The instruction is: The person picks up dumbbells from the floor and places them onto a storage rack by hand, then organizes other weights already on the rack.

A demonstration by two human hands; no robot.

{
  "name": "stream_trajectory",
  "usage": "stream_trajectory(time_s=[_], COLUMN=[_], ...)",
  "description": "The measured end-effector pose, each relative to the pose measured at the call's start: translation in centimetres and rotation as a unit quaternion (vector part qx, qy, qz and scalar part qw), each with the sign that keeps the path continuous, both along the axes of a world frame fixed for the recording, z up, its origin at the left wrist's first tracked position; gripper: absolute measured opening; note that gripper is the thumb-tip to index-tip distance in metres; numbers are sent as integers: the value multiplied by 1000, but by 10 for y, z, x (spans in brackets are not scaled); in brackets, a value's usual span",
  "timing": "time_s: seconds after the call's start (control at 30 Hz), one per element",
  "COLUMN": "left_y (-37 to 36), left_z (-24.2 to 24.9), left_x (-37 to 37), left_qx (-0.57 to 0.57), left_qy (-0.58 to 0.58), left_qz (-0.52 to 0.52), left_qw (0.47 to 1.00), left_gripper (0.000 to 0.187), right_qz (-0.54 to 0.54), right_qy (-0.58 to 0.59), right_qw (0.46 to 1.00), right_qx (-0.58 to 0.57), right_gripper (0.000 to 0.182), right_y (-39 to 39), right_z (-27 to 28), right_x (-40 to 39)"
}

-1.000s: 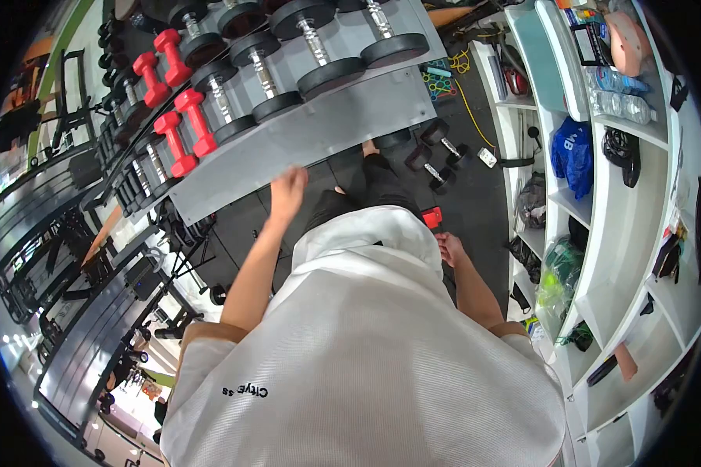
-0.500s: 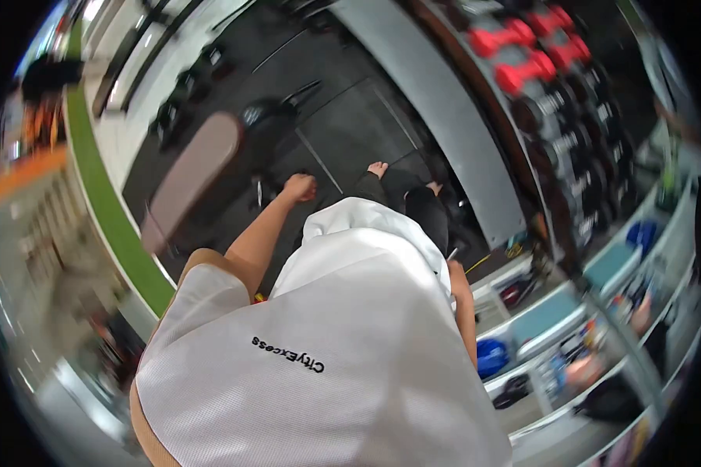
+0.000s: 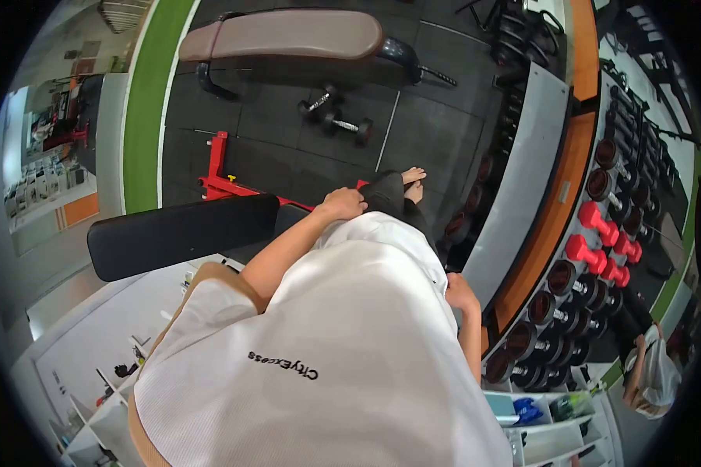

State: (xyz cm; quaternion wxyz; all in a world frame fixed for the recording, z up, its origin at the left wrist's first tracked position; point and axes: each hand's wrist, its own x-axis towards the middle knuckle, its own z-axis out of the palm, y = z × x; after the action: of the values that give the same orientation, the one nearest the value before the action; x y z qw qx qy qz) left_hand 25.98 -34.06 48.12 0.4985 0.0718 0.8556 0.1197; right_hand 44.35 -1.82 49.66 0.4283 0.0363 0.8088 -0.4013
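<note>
My left hand [image 3: 344,204] rests over my dark-trousered thigh with its fingers curled in, and nothing shows in it. At my right hip, my right hand [image 3: 463,293] is bent closed against the edge of my white shirt [image 3: 304,319]. The shirt partly hides its fingers, so what they hold, if anything, cannot be made out. Beside my left forearm is a black padded bench [image 3: 183,237] on a red metal frame [image 3: 218,159]. Past my bare feet [image 3: 414,180], two dumbbells [image 3: 346,127] lie on the dark floor mat.
A brown bench [image 3: 296,35] stands across the far side. To the right runs a grey-topped dumbbell rack [image 3: 522,179] beside a mirror [image 3: 592,179] that reflects red and black dumbbells. White shelves [image 3: 553,436] with assorted items are behind on the right. A green strip [image 3: 152,101] borders the mat.
My view has turned, so the black bench and red frame now appear at left. My left hand has come in from the side to my thigh. My right hand stays by my hip.
</note>
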Motion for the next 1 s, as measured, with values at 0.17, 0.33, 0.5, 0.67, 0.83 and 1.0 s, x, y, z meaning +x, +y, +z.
stream_trajectory(time_s=[0.17, 0.33, 0.5, 0.67, 0.83, 1.0], left_y=[-30, -68, -127, -152, -202, -243], left_z=[2, -7, 20, 29, -4, -15], left_x=[20, 35, 70, 72, 42, -41], left_qx=[59, 119, 267, 251, 212, 244], left_qy=[46, 58, -105, -152, -199, -175], left_qz=[65, 91, 173, 278, 271, 174], left_qw=[995, 987, 942, 915, 917, 938], left_gripper=[30, 28, 30, 29, 25, 32], right_qz=[30, 86, 138, 161, 113, 96], right_qy=[34, 51, 50, 20, 3, -51], right_qw=[999, 994, 988, 987, 992, 988], right_qx=[25, 41, 48, 16, 54, 108], right_gripper=[24, 26, 26, 29, 33, 31], right_y=[-8, -16, -43, -69, -116, -178], right_z=[14, 13, 20, -2, -4, 0], right_x=[-44, -73, -100, -110, -112, -122])
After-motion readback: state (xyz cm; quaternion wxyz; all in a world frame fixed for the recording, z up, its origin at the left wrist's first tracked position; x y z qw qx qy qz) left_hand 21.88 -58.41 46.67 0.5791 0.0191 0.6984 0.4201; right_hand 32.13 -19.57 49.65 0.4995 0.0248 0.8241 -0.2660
